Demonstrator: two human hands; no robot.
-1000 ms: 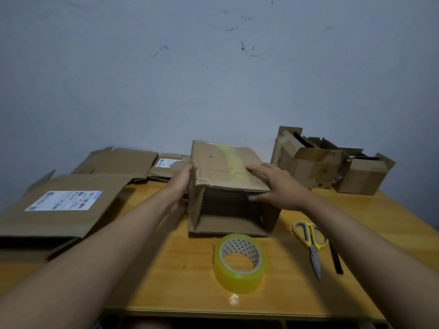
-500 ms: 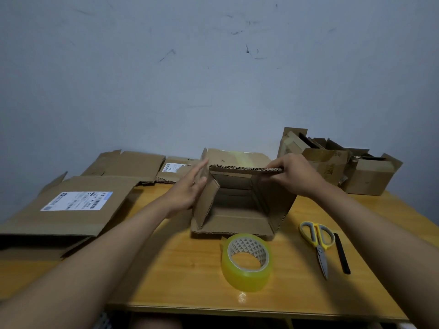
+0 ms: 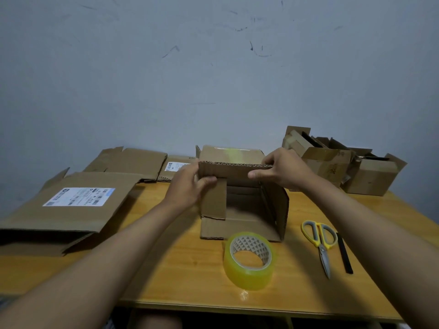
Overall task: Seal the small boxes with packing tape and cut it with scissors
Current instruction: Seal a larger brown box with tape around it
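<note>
Cardboard small box [image 3: 240, 203] lies on its side at the middle of the wooden worktop [image 3: 190, 269], its open end facing the person. Left hand [image 3: 187, 186] pinches the left flap; right hand [image 3: 285, 168] grips the top flap's edge with curled fingers [image 3: 257, 174]. Yellowish packing tape roll [image 3: 249, 260] sits at 6 o'clock from the box, scissors [image 3: 319, 243] at 4 o'clock.
</note>
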